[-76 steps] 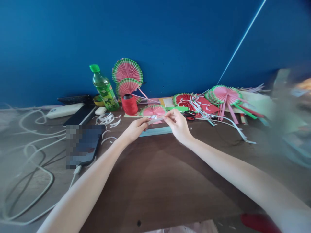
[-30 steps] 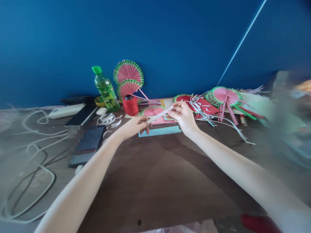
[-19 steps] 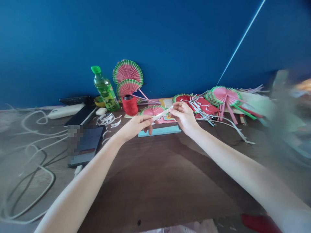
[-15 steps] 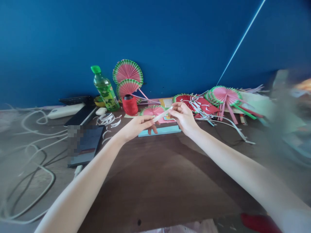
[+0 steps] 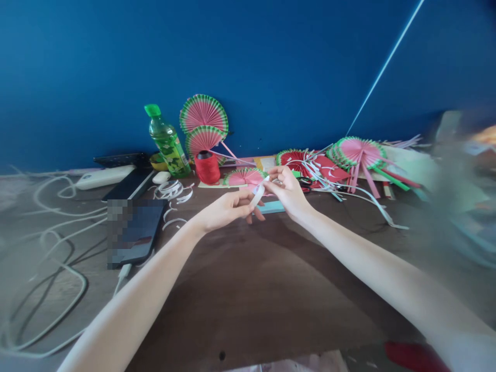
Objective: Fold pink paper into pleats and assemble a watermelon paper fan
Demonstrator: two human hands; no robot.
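Observation:
A short white strip [image 5: 258, 194], perhaps tape or paper, spans the gap between my hands and bends slightly. My left hand [image 5: 225, 211] pinches its lower end between thumb and fingers, with the other fingertips showing below. At the upper end, the fingers of my right hand [image 5: 290, 193] are closed on the strip. Just behind and under the hands lies a light blue folded strip [image 5: 273, 207] on the table. Farther back is a pink paper fan [image 5: 245, 176] with a green edge, partly hidden by my fingers.
A red thread spool [image 5: 207, 168] and a green bottle [image 5: 168, 142] stand behind, by upright round fans [image 5: 204, 114]. Scissors [image 5: 305, 183], white strips and more fans [image 5: 358, 154] lie right. A phone [image 5: 141, 230] and cables [image 5: 83, 289] occupy the left.
My left hand has moved right, towards my right hand, which has shifted slightly left. The white strip between them went from straight to bent. Scissor handles now show beside my right hand.

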